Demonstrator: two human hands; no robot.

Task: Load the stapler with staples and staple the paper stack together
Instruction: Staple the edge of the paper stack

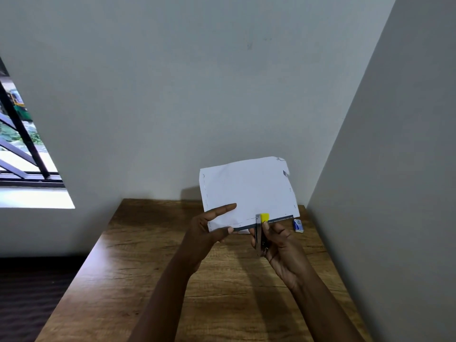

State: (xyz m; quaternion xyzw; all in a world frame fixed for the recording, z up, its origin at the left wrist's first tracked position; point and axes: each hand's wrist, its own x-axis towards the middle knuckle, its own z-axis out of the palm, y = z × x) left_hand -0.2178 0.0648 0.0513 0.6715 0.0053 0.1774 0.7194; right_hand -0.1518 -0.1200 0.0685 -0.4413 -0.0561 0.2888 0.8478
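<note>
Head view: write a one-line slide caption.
Left hand holds the paper stack while right hand clamps the stapler on its bottom edge.

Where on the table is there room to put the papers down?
The wooden table is bare along its left half, from the wall down to the near edge, and between the two arms. It is crowded at the far right corner, where the small box lies beside the wall, under the papers and stapler.

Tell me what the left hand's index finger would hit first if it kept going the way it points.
The left hand points its index finger up-right across the paper stack it holds; it would likely slide along the sheet, though depth is unclear.
</note>
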